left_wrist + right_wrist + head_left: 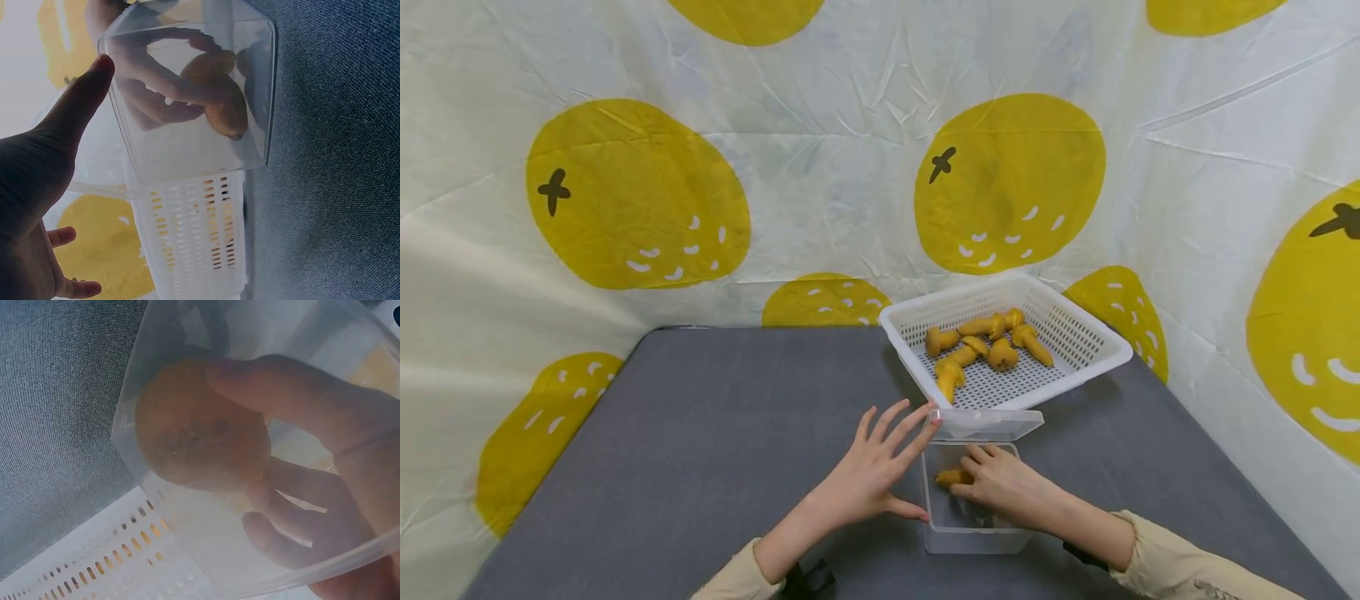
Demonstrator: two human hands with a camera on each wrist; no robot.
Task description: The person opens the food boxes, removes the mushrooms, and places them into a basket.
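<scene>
A clear plastic box [977, 543] stands on the grey table with its hinged lid [1000, 425] raised at the back. Inside it, my right hand [1009, 487] pinches a yellow-brown mushroom [951, 477] between thumb and fingers. Through the box wall, the right wrist view shows the mushroom's rounded end [200, 428] close to the bottom. My left hand [880, 468] is spread at the box's left side, thumb at the rim and fingertips by the lid. In the left wrist view, nothing lies in the left hand's grasp.
Behind the box sits a white perforated basket [1078, 381] with several yellow-brown mushrooms [1002, 356] inside. The grey tabletop [737, 433] extends to the left. A pale curtain [827, 183] printed with yellow fruit hangs behind and beside the table.
</scene>
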